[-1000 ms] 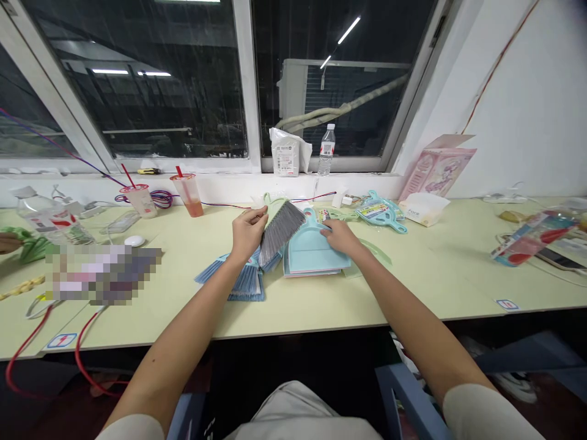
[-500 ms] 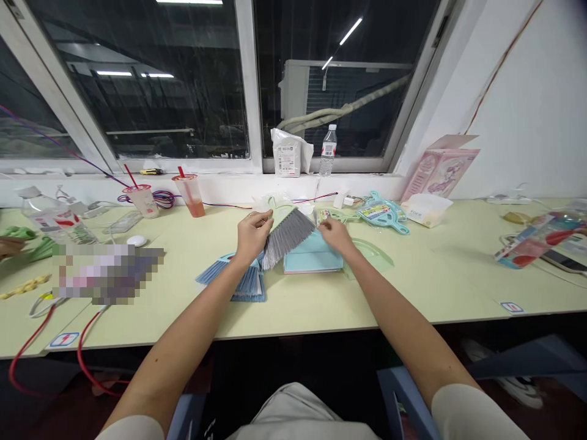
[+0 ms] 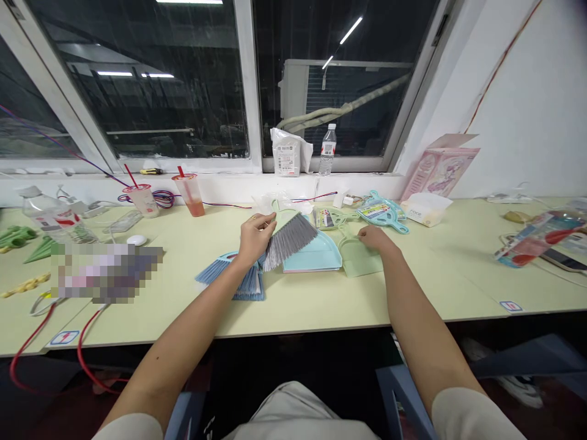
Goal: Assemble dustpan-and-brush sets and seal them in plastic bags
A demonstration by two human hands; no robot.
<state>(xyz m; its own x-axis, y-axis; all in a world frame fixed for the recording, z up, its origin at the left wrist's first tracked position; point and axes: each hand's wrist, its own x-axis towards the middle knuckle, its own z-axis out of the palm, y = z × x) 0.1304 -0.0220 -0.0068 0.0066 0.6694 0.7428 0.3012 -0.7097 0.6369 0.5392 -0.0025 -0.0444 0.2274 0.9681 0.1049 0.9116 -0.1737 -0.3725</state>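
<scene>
Pinched in my left hand point(image 3: 255, 238) is a brush with grey bristles point(image 3: 291, 239), held tilted above the table. Blue-bristled brushes point(image 3: 241, 278) lie below and left of it, partly behind my left forearm. A light blue dustpan point(image 3: 316, 253) rests to the right of the grey bristles. My right hand point(image 3: 376, 238) has its fingers closed at the upper right edge of a green dustpan point(image 3: 360, 258), beside the blue one. Behind them lie a packaged green set point(image 3: 334, 217) and a packaged teal set point(image 3: 383, 214).
Two drink cups point(image 3: 147, 201) with red straws stand at the back left, near a large plastic bottle point(image 3: 55, 214). A tissue pack point(image 3: 426, 209) and pink box point(image 3: 443, 171) sit back right. A wrapped bottle point(image 3: 536, 238) lies far right; cables hang off the left front edge.
My right hand has moved right, from the blue dustpan to the green one, which now sits turned and nearer upright to view. My left hand has shifted slightly with the grey brush. A hand at far left has gone.
</scene>
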